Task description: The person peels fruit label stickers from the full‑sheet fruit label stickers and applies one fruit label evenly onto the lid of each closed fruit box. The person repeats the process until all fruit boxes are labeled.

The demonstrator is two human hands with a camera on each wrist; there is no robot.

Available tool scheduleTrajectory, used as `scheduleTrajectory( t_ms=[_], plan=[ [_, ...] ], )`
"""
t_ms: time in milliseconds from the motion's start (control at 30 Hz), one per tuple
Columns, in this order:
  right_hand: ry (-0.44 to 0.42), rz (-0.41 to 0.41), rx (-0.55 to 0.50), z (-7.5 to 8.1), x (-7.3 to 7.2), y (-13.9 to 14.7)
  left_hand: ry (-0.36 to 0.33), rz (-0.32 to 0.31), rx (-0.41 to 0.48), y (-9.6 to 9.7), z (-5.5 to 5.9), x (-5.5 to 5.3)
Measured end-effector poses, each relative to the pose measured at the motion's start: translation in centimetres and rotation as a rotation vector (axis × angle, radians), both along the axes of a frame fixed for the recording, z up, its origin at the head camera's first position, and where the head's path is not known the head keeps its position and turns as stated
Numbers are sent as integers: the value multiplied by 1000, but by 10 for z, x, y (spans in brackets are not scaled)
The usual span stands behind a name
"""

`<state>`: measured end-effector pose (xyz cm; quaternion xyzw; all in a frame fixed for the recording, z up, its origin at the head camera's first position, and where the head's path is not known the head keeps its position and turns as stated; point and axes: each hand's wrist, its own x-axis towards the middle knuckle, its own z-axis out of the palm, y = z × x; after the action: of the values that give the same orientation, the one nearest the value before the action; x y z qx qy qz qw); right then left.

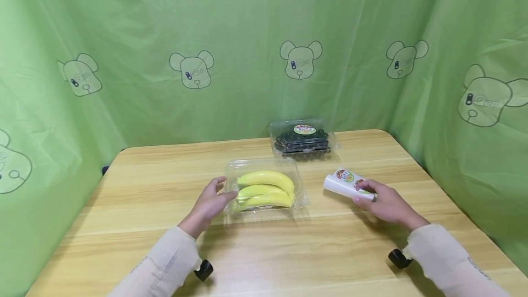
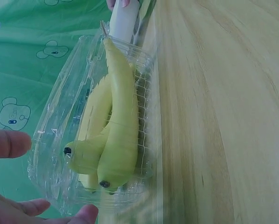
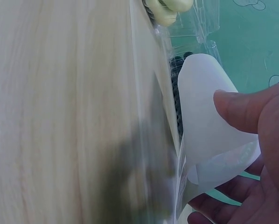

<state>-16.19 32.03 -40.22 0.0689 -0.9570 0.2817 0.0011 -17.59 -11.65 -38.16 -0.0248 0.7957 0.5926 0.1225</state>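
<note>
Bananas lie inside a clear plastic clamshell box with its lid down, near the middle of the table. At the box's left side is my left hand, its fingers spread and fingertips right at the clear wall. My right hand holds a rolled sheet of stickers, thumb on its white backing and fingers beneath. Round fruit stickers show on the sheet's upper side. In the right wrist view the roll is a loose white tube, and the fingers partly hide its open end.
A second clear box with dark fruit and an oval sticker on its lid stands at the table's back edge. Green curtains with bear-head prints enclose the wooden table at the back and both sides.
</note>
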Motion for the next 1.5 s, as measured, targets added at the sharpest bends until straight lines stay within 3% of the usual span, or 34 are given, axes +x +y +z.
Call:
scheduleTrajectory(
  t_ms=[367, 767, 1133, 1333, 1500],
  plan=[
    [25, 8, -9, -3, -1, -2, 12, 11, -29, 0, 3, -2],
    [15, -1, -19, 4, 3, -10, 30, 1, -52, 3, 7, -4],
    [30, 1, -6, 7, 6, -14, 119, 41, -171, 17, 19, -4],
    [29, -4, -10, 8, 7, -16, 211, 65, -141, 34, 31, 0],
    [38, -6, -18, 9, 9, -18, 253, 50, -90, 51, 38, 3]
  ],
)
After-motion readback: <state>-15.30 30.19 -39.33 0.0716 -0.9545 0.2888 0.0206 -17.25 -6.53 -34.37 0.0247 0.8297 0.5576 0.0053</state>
